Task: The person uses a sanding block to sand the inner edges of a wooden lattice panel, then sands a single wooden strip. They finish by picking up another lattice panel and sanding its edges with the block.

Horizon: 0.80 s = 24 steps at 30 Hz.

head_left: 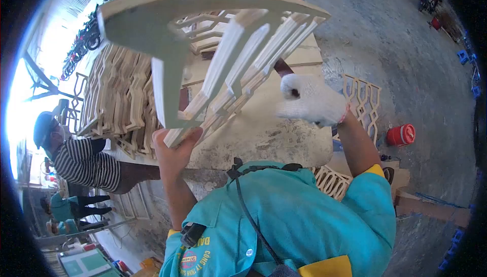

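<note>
Clock positions are read from the middle of the head view. A wooden lattice panel (218,63) is held raised at eleven o'clock, above the worktable (248,147). It is tilted and strongly foreshortened; its long axis runs from the near end at about ten o'clock towards one o'clock, with the curved-looking side rail uppermost and the zigzag slats slanting the same way.

The bare left hand (175,147), at eight to nine o'clock, is closed on the panel's lower near corner, thumb and fingers on opposing sides of the wood. The right hand (314,99), at two o'clock, wears a white knit glove and is apart from the panel; its finger opening cannot be determined. A dark strip (284,67) shows just beside the glove; contact cannot be confirmed.

A red bucket (401,135) stands on the floor at three o'clock; its contents cannot be made out. A stack of similar lattice panels (116,91) occupies the table at ten o'clock.
</note>
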{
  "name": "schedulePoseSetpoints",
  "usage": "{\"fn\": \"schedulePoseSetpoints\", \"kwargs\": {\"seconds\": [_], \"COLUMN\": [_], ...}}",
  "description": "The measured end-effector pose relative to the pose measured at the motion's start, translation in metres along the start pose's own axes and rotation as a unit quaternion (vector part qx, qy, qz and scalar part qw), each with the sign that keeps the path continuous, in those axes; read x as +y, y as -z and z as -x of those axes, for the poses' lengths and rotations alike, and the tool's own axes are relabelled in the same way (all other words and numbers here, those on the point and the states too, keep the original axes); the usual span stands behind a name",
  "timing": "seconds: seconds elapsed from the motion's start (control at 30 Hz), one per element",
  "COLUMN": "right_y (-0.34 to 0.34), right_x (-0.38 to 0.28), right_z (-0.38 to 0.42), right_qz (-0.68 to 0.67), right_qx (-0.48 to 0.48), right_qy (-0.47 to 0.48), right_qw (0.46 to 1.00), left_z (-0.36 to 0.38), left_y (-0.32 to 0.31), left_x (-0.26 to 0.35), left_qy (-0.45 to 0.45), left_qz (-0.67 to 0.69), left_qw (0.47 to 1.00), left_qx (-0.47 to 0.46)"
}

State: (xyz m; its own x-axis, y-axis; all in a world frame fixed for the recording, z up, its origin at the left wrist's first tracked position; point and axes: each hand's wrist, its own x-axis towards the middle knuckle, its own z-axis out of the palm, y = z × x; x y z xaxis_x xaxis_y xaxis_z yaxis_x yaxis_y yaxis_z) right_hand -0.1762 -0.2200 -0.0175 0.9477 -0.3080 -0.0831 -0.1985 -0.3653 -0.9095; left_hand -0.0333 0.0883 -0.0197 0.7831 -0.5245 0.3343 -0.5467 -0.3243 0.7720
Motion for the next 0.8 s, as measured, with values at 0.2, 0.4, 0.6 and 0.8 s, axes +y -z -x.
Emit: {"fn": "schedulePoseSetpoints", "kwargs": {"seconds": [0.2,0.4,0.6,0.8], "right_y": [-0.003,-0.007,-0.011,0.009], "right_x": [-0.008,0.009,-0.004,-0.011], "right_z": [0.005,0.005,0.009,0.033], "right_qz": [-0.023,0.238,0.284,-0.018], "right_qx": [0.019,-0.02,-0.03,0.061], "right_qy": [-0.013,0.109,0.056,0.109], "right_qw": [0.999,0.965,0.957,0.992], "left_z": [0.008,0.013,0.022,0.037], "left_y": [0.004,0.007,0.006,0.027], "left_x": [-0.005,-0.015,-0.017,-0.042], "left_qy": [0.003,0.019,0.055,0.135], "left_qz": [0.002,0.028,0.054,0.027], "left_qw": [1.0,0.999,0.996,0.99], "left_qx": [0.017,0.024,0.053,0.033]}}
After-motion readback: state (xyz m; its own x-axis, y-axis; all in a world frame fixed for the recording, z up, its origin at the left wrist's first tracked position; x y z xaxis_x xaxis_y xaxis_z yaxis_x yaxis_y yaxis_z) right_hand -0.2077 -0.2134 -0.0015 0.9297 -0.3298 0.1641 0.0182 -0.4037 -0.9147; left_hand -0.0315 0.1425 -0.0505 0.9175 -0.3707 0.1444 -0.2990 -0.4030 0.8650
